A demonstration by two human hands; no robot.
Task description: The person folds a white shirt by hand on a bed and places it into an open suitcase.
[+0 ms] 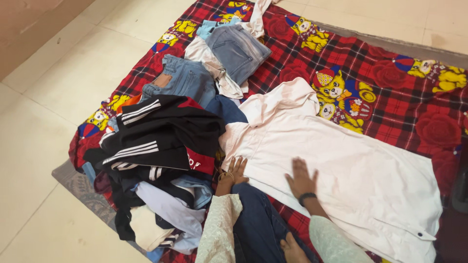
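Head view: both hands lie flat with fingers spread, left hand [236, 170] and right hand [301, 178], on a pale pink shirt [341, 165] spread over a red checked blanket [404, 112]. A tan patch [163, 80] marks jeans [187, 80] atop the clothes pile [156, 160]; the shirt's hem is cut off.

Pale cream tiled floor [73, 83], red checked blanket [404, 97] with cartoon cats spread over it, soft even light

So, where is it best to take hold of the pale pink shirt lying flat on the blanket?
Probably at the shoulders, either side of the collar. The pale pink shirt lies flat with its collar toward the clothes pile. The left hand already rests near that end; the right hand lies flat mid-shirt.
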